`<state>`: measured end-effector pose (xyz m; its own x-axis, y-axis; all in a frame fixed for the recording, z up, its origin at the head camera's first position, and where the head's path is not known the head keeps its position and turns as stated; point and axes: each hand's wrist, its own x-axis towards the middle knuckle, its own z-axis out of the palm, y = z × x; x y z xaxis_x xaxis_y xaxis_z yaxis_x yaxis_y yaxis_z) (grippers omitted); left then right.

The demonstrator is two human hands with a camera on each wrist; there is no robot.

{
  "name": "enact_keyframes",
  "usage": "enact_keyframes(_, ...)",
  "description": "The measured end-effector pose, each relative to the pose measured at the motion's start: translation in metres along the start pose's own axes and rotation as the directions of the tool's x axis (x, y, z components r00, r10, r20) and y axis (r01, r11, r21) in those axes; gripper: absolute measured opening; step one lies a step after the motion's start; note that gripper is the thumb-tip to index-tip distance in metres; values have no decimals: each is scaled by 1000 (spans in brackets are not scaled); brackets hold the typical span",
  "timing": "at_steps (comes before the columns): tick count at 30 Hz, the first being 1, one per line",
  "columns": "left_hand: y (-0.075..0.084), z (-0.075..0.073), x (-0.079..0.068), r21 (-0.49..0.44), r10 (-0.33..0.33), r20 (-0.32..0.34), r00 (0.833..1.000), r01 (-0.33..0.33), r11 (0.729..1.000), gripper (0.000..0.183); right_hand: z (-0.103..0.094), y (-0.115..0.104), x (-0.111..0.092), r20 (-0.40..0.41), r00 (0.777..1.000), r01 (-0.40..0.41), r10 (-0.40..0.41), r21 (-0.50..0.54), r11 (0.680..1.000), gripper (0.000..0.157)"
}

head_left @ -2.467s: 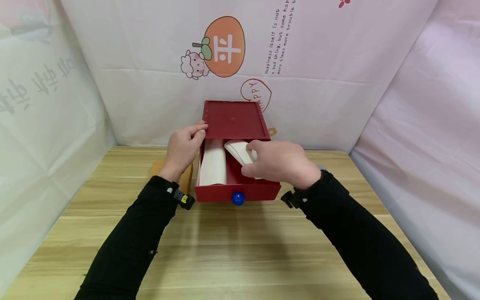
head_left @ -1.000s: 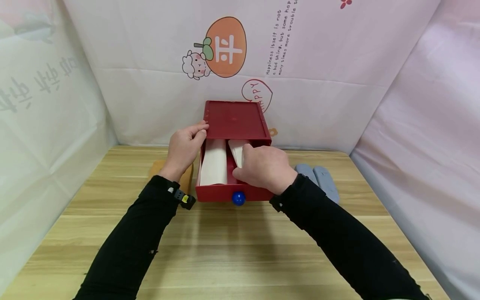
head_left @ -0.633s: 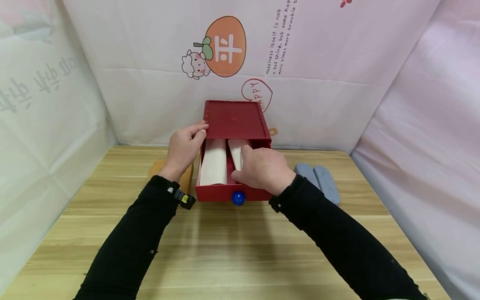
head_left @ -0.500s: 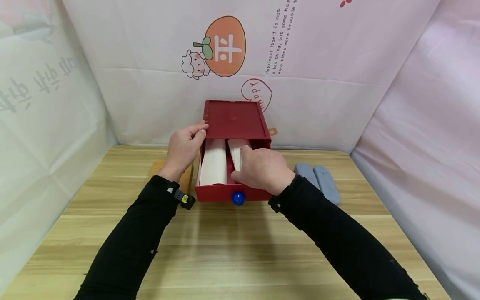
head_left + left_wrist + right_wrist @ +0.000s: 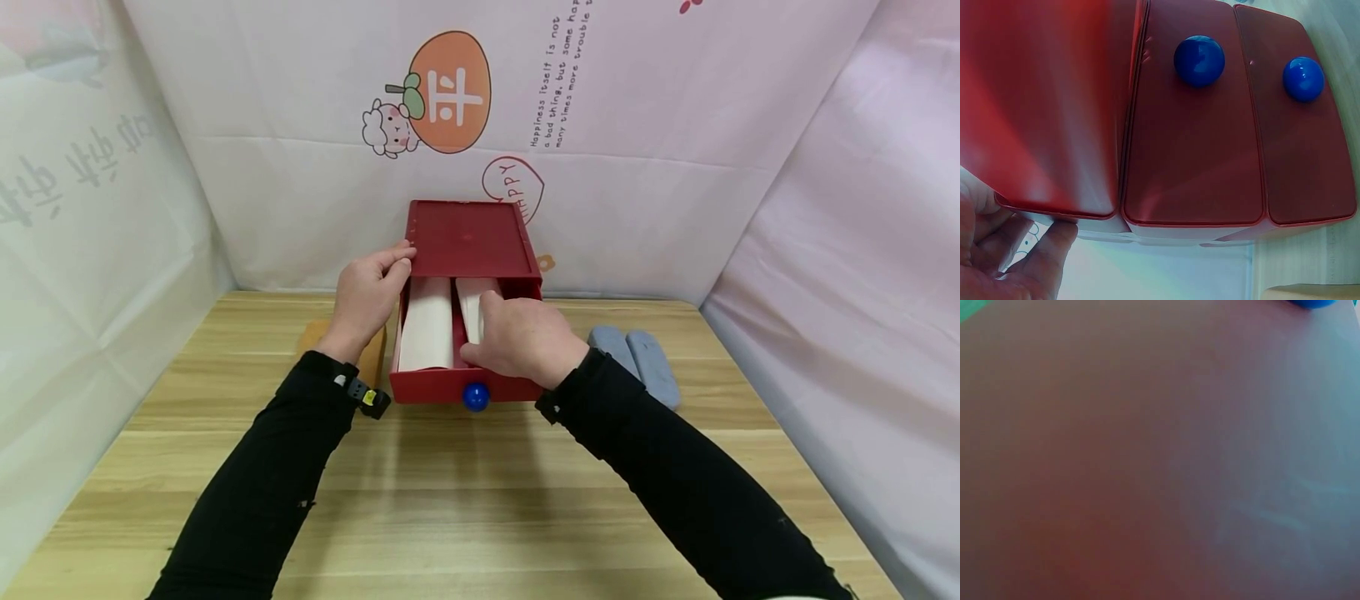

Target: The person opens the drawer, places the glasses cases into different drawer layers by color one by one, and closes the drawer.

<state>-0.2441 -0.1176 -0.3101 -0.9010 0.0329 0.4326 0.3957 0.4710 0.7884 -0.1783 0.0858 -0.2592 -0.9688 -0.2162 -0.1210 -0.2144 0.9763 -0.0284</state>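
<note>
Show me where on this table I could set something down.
The widest bare patch of table lies between the left sleeve and right sleeve, in front of the open drawer. Another lies left of the left sleeve. The drawer is crowded by the right hand and white bundles, and grey pieces sit to its right.

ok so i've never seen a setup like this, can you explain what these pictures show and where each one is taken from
There's no machine here: a person works bare-handed. The wide picture comes from a camera worn on the head; the other two come from cameras on each wrist, the right one mostly blurred. On the wooden table stands a red drawer unit with its top drawer pulled out. The left hand rests against the unit's side. The right hand reaches into the drawer, at the right white bundle; its grip is mostly hidden. The left white bundle lies beside it. Two grey pads lie to the right.
</note>
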Motion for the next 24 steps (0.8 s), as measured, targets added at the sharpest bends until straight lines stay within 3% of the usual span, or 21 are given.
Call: enact_keyframes(24,0,0,0,9,4,-1,1000,-4,1000,40,4,3,6,37,998,42,-43,32,999,70)
